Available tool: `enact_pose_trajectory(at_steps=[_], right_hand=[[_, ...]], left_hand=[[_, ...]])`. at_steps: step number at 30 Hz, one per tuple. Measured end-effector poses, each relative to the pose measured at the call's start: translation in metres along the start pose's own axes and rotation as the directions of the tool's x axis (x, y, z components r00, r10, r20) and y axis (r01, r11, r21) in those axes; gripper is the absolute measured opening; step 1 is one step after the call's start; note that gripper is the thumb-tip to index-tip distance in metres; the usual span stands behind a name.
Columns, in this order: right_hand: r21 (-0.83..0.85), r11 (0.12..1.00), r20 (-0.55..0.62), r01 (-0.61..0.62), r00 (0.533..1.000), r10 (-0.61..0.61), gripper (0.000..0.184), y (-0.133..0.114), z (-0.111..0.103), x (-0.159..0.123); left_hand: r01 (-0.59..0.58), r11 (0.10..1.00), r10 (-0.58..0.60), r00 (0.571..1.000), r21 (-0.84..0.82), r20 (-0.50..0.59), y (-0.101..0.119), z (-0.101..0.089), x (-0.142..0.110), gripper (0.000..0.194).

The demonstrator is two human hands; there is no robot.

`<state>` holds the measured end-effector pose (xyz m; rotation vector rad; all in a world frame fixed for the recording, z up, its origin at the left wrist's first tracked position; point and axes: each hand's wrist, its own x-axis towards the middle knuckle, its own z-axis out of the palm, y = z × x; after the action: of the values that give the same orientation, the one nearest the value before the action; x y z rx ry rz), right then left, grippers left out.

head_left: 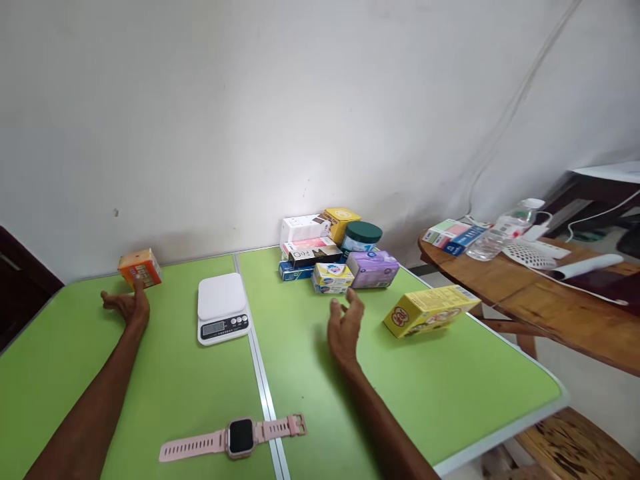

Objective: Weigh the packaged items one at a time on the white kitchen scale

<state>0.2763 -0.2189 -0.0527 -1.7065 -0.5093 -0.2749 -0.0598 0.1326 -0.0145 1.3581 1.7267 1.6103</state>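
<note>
On the left side of the green table, my left hand (131, 308) is next to an orange box (141, 268), its fingers spread and not wrapped round it; one finger overlaps the box's lower edge. My right hand (346, 327) hovers right of the middle with fingers apart and nothing in it. Just beyond its fingertips sit a yellow-and-white soap box stack (333, 278) and a purple package (373, 269). Between my hands lies a white kitchen scale (223, 300) with a bare platform; its display is unreadable.
A pink-strapped smartwatch (241, 437) lies near the front. A yellow box (431, 310) rests at the right. Behind stand a black box (317, 253), a green-lidded jar (362, 236) and several other boxes. A wooden side table (590, 320) holds a plastic bottle (505, 230).
</note>
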Motion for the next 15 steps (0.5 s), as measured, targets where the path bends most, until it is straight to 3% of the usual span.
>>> enact_pose_trajectory(at_steps=[3,5,6,8,10,13,15], right_hand=[[-0.057,0.995,-0.099,-0.079,0.992,0.073,0.068,0.038,-0.015,0.042],[-0.045,0.995,-0.073,-0.091,0.993,0.088,0.067,0.048,-0.015,0.06],[-0.041,0.996,-0.05,-0.085,0.995,0.083,0.066,0.05,-0.014,0.066],[-0.041,0.997,-0.008,-0.066,0.998,0.066,0.064,0.049,-0.009,0.073],[-0.039,0.997,0.009,-0.063,0.998,0.064,0.065,0.046,-0.005,0.076],[-0.029,0.998,0.031,-0.054,0.998,0.054,0.069,0.043,-0.005,0.075],[-0.019,0.999,0.057,-0.046,0.997,0.047,0.07,0.042,-0.008,0.075]], left_hand=[[0.011,0.999,-0.013,0.999,-0.036,-0.047,0.034,-0.009,-0.026,0.084],[-0.169,0.983,0.168,0.985,-0.076,-0.027,0.069,-0.008,-0.061,0.074],[-0.286,0.952,0.29,0.957,-0.112,0.023,0.087,-0.005,-0.085,0.068],[-0.456,0.862,0.497,0.847,-0.222,0.189,0.117,0.008,-0.144,0.061],[-0.494,0.8,0.598,0.697,-0.34,0.395,0.136,0.029,-0.211,0.054],[-0.318,0.864,0.503,0.501,-0.391,0.704,0.143,0.071,-0.297,0.049],[-0.192,0.93,0.367,0.451,-0.313,0.814,0.141,0.1,-0.335,0.052]])
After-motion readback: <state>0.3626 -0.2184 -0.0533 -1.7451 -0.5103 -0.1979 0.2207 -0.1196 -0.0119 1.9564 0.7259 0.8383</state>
